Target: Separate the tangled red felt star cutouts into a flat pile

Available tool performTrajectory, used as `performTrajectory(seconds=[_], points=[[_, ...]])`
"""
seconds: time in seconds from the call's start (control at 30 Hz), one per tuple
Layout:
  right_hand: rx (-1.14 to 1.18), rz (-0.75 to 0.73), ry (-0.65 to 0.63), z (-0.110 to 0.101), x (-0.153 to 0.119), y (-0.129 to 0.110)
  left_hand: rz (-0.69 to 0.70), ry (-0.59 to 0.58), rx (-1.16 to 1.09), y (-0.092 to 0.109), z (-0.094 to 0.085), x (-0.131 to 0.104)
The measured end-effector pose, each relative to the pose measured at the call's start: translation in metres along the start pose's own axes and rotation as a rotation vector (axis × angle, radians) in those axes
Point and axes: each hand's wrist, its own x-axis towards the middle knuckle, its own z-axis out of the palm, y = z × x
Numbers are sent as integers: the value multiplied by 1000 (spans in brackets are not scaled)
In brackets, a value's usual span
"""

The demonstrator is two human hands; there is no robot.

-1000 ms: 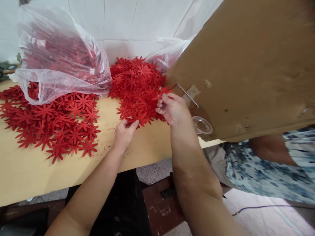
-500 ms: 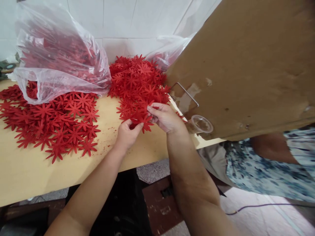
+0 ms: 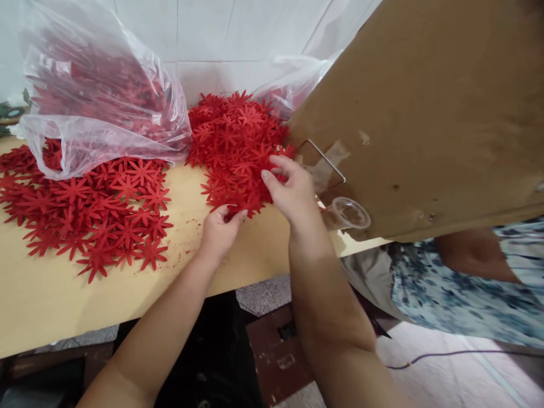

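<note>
My left hand [image 3: 221, 231] is closed at the near edge of the middle pile, thumb and index finger pinching a red flower cutout [image 3: 233, 210]. Petals hide how many pieces are in that pinch. Above the right side of the same pile of red flower cutouts [image 3: 238, 136], my right hand [image 3: 293, 184] has its thumb and fingers apart, with nothing visible between them. A second, spread-out pile of red flower cutouts [image 3: 123, 218] lies on the table [image 3: 178, 283] to the left.
Behind the left pile stands a clear plastic bag [image 3: 110, 107] full of red pieces. Another plastic bag [image 3: 293, 85] sits at the back. A large brown cardboard panel [image 3: 433, 119] with a metal handle [image 3: 325, 161] leans on the right, beside a clear plastic cup [image 3: 351, 213]. A person in patterned clothing [image 3: 442, 289] is beyond.
My right hand has moved up and slightly right, away from my left hand, and its fingers have parted. My left hand stays nearly in place, still pinching red material.
</note>
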Motion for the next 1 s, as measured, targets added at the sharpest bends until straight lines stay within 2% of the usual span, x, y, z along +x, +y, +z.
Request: performTrajectory(seconds=[0.03,0.1,0.17,0.27,0.37,0.57,0.7,0.83,0.9,1.0], points=[[20,37,-24,1,-8,-10,-3,11,-17,-1,0,0],[106,107,-154,4,-25,-27,19,31,-11,-2,-2,1],[200,175,-250,8,-39,-36,38,43,34,-3,-4,1],[361,257,-245,12,-51,-35,38,54,71,-2,-6,0],[506,256,-234,13,-52,-30,-22,46,20,0,-5,1],[498,262,-64,17,-52,-30,-43,-47,-50,0,-2,2],[505,256,38,22,-48,-26,-27,-11,18,-2,-2,2],[564,345,189,19,-29,-6,27,32,49,-5,-4,3],[498,331,241,16,-20,6,51,50,59,-6,-4,3],[289,216,293,10,-20,9,77,78,93,-5,-5,3]])
